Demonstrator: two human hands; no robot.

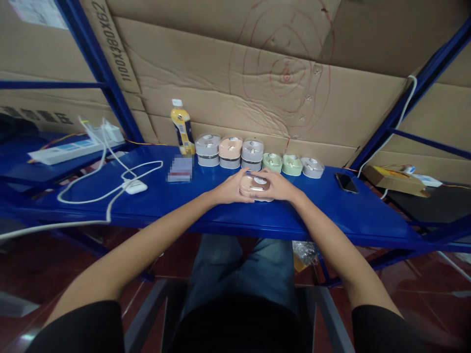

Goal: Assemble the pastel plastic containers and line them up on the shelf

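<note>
Between my two hands, on the blue table (221, 211), is a small peach-brown lidded box (253, 183) with rounded corners, a clear glossy top and a round label. My left hand (231, 188) wraps around its left side, and my right hand (280, 186) closes on its right side. The thumbs are at the near edge and the fingers reach around the far edge. A pale rim shows below the box near my right hand. Just behind stand similar boxes: a stacked grey pair (252, 152), a peach-topped stack (230, 149), and a green box (272, 162).
Further boxes continue the row, one grey (312, 167) at its right end. A yellow drink bottle (183, 128) stands back left, near a blurred pack (180, 168). White cables and an adapter (135, 187) lie left; a phone (346, 183) lies right. Cardboard (206, 63) walls the back.
</note>
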